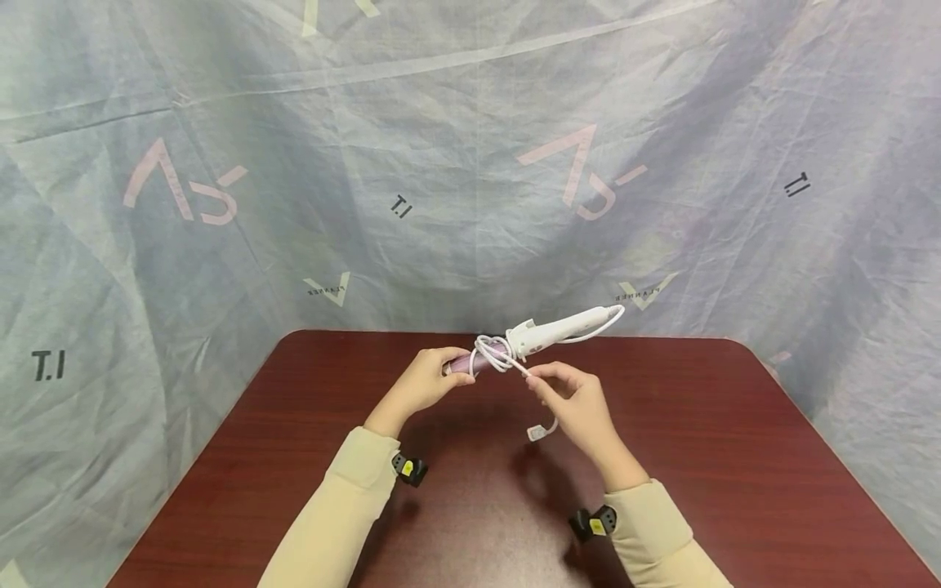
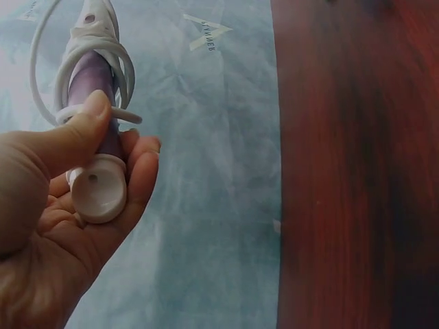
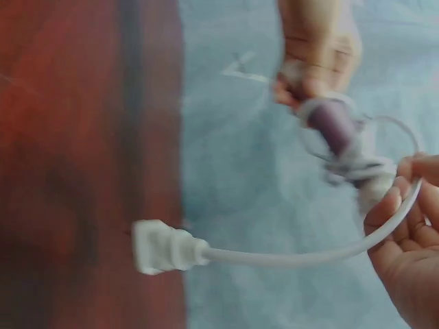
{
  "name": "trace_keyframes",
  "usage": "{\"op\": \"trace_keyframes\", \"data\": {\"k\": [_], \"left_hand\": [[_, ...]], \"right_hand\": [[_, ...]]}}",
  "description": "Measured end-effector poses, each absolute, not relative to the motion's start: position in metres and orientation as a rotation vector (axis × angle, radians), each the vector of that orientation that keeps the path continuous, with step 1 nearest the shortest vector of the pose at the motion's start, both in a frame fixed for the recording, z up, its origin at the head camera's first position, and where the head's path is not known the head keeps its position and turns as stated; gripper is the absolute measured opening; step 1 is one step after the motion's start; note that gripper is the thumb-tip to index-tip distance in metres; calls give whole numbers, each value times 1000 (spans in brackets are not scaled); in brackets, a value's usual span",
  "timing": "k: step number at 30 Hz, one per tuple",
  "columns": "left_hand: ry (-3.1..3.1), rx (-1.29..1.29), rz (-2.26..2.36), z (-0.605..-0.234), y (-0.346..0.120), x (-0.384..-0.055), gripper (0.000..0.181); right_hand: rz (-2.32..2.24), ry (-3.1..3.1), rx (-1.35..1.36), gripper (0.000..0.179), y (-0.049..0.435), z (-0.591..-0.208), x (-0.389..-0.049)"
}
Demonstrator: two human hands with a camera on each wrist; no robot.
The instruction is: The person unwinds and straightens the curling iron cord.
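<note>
A curling iron with a white handle (image 1: 562, 330) and a purple barrel (image 1: 478, 360) is held above the table, tilted up to the right. My left hand (image 1: 428, 377) grips the barrel end; in the left wrist view its white tip (image 2: 99, 190) lies between thumb and fingers. White cord (image 1: 494, 351) is wound in several loops round the barrel. Between thumb and fingers, my right hand (image 1: 581, 406) pinches the cord close to its free end. The white plug (image 3: 164, 247) hangs from a short length of cord below that hand.
Under both hands lies a dark red wooden table (image 1: 470, 523) with rounded far corners. A grey printed cloth (image 1: 470, 204) hangs behind it and along its sides. Each wrist carries a small black camera.
</note>
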State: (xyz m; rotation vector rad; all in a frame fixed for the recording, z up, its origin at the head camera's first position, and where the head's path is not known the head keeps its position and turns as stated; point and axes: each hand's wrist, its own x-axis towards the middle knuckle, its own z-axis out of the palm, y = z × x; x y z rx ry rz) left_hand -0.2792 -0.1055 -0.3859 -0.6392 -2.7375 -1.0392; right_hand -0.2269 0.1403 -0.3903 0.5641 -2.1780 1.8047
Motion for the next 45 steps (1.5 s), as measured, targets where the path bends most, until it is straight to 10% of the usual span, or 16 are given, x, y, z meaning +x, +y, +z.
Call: {"op": "trace_keyframes", "data": {"k": [20,45], "left_hand": [[-2774,-755,-1073,-402,-110,-267,33],[-2692,-719,-1093,-399,-121,-269,34]], "right_hand": [[1093,-2394,456,15,199,-304,-239],[1383,-2721,229,36,253,-354,-272]]}}
